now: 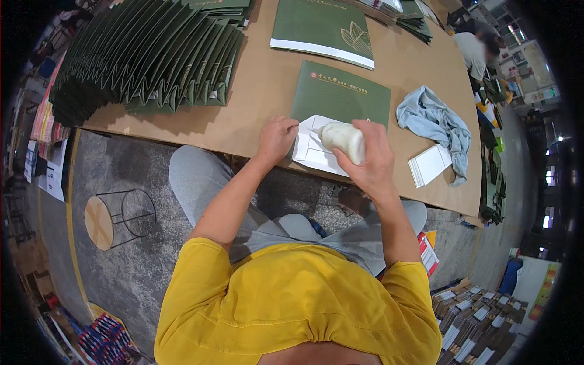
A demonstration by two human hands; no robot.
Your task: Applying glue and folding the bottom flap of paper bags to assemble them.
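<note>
A flat green paper bag (pixel 353 91) lies before me on the table, its folded white bottom (pixel 311 157) at the near edge. My right hand (pixel 378 159) is wrapped around a whitish squeeze bottle (pixel 344 140), tilted so that its thin nozzle points left, just over the white bottom. At the left corner of that bottom is my left hand (pixel 278 139), its fingers curled and pinched at the paper's edge. The palm side of the left hand is hidden.
A fanned row of green paper bags (pixel 152 55) fills the table's left. Beyond the near bag lies another green bag (pixel 319 27). To the right are a light blue cloth (pixel 435 118) and a stack of white cards (pixel 429 165). A stool (pixel 99 222) stands on the floor; another person (pixel 471 52) is far right.
</note>
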